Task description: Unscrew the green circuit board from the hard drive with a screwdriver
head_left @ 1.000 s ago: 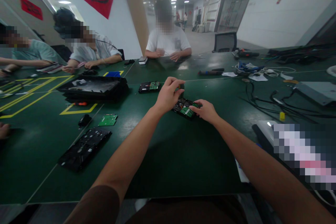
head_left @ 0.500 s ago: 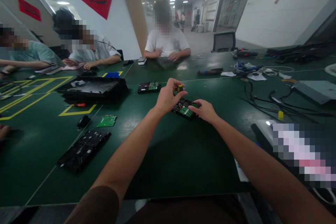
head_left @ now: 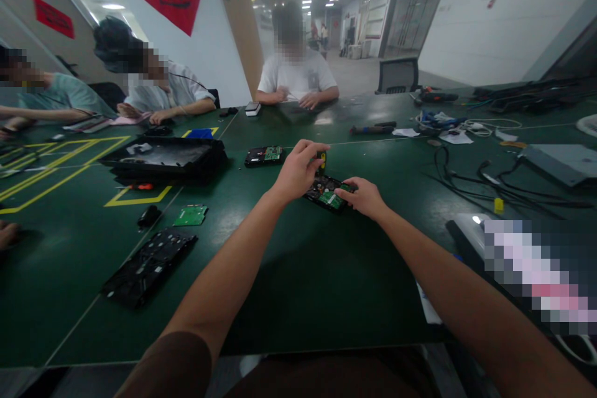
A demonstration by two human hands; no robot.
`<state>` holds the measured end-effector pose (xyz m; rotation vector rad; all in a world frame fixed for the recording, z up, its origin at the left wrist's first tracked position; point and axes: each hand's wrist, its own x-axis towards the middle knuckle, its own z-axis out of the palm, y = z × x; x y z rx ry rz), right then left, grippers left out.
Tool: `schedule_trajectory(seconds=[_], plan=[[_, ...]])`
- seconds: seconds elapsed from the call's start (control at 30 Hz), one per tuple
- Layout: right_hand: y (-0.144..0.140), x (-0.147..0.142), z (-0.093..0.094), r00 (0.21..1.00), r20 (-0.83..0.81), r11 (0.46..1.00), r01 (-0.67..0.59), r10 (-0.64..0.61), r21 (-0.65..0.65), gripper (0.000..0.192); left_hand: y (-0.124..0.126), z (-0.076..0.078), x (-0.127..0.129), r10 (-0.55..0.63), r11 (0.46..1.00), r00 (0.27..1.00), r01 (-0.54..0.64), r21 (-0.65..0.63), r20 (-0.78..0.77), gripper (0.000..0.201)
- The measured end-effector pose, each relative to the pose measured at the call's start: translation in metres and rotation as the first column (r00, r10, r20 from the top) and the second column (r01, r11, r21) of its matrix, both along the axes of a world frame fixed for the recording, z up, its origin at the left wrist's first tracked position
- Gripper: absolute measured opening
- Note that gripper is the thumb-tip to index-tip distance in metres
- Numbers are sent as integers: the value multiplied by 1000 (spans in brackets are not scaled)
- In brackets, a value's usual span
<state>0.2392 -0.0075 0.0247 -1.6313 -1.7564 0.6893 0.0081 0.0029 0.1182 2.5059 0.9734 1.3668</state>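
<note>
Evidently, the left hand (head_left: pixel 295 174) had its fingers curled tight around a small yellow-and-black screwdriver (head_left: pixel 321 160), held upright over the hard drive (head_left: pixel 327 192). The right hand (head_left: pixel 364 197) rested on the drive's near right edge, fingers together, pressing it to the green table (head_left: pixel 326 273). A second drive (head_left: pixel 264 155) lay beyond the left fingertips.
</note>
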Motion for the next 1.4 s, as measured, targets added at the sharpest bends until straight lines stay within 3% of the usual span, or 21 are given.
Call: schedule_trajectory(seconds=[0.2,0.47,0.77,1.4], plan=[[-2,-1,2,1000,-12,1000,-4,4,-13,47,2,-1,-2,-33,996,999,36,-83,40,33],[-5,-1,6,1000,0,1000,-26,26,8,47,9,-11,2,-108,953,955,179,-246,276,33],[-7,-3,9,1000,-20,1000,-20,19,-20,46,6,-12,2,-141,904,959,226,-362,245,33],[2,-4,9,991,121,997,49,-56,57,45,6,-20,7,-98,961,980,138,-238,173,33]])
